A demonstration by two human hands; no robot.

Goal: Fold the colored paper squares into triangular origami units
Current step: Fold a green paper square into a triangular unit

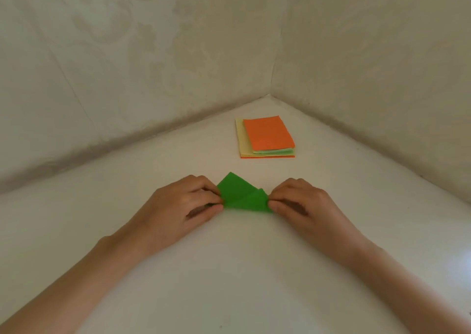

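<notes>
Your left hand (pixel 183 201) and right hand (pixel 303 201) hold the green paper (pixel 242 198) between them, low over the white table (pixel 229 270), close in front of you.

1. Left hand: the thumb and curled fingers pinch the left end of the green paper. This grip anchors the piece so that it cannot slide while the other end is worked.
2. Right hand: the thumb and curled fingers pinch the right end. With both ends held, you control the lower edge along its whole length.
3. Workpiece: the green paper is partly folded. A pointed flap rises at the left, toward the wall (pixel 127 66), and a smaller layered flap sits at the right. The lower edge runs from one hand to the other. Whether it touches the table cannot be determined.

Judged from this shape, the unit is at an intermediate fold and is not yet a finished triangle. Holding both ends suits aligning the flaps before you press a crease.

The stack (pixel 267 152) of unfolded squares lies on the table near the corner, well apart from your hands. An orange sheet (pixel 267 132) is on top, with pale yellow and light green edges showing beneath. This placement leaves the supply within reach but outside the working area, so that loose sheets are not disturbed during folding.
</notes>
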